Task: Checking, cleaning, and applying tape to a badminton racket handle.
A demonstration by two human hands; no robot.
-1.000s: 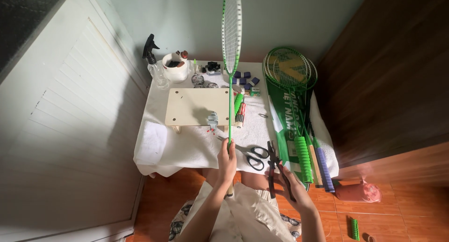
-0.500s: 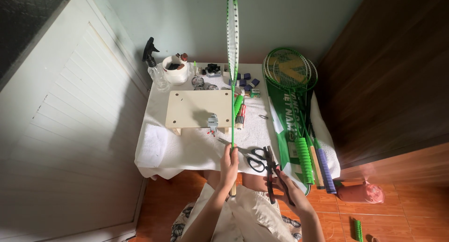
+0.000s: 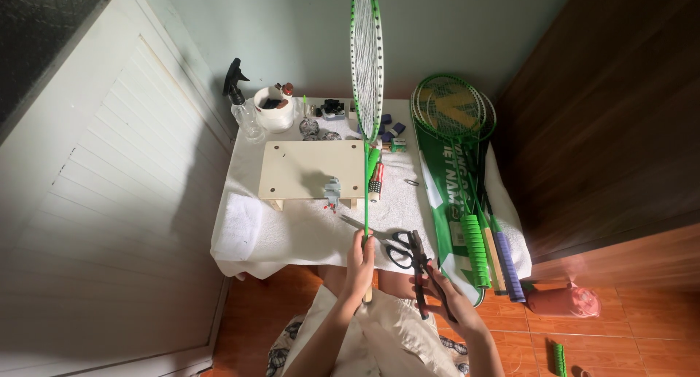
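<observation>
A: Inventory, pls. What's in my hands?

B: Left hand (image 3: pixel 359 264): fingers clamped round the bare wooden handle end of a green-and-white badminton racket (image 3: pixel 367 92), held upright, head edge-on to the cam, shaft running up past the near edge of the surface (image 3: pixel 292 235). Right hand (image 3: pixel 446 298): fingers wrapped on a dark strip (image 3: pixel 418 271), prob. grip tape, standing just right of the handle. Can't tell if strip touches the handle.

A: On the surface, white cloth over it?

B: Yes. Items, near to far:
- scissors (image 3: pixel 390 246), black handles, near edge, just beside my left hand
- pale wooden board (image 3: pixel 310 169), centre-left, w/ small metal clamp (image 3: pixel 332 191) at its near edge
- folded white towel (image 3: pixel 237 224), left
- green racket bag (image 3: pixel 448 195), right, w/ spare rackets (image 3: pixel 452 111) on it; green and blue grips point near
- spray bottle (image 3: pixel 240 103) and white bowl (image 3: pixel 275 109), far left corner
- small bits, far middle; too small to ID.

A: Floor?

B: Pink bag (image 3: pixel 565 302) right, small green roll (image 3: pixel 559 356) near right.
</observation>
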